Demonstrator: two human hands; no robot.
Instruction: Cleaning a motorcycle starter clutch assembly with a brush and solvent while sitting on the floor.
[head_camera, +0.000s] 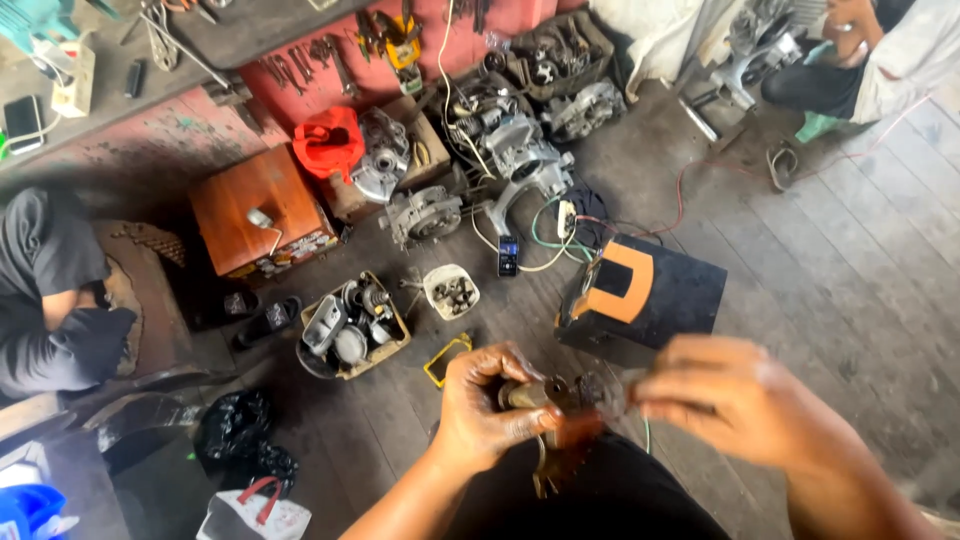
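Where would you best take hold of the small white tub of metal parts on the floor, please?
Grip the white tub by its rim, coming from above: it sits upright and open-topped, with a box of engine parts close on one side, so two opposite rim edges are probably the easiest hold.

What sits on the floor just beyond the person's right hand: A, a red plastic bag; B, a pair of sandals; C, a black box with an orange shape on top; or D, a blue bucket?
C: the black box with an orange shape on top lies on the plank floor right above the right hand, while the left hand grips a small metal part.
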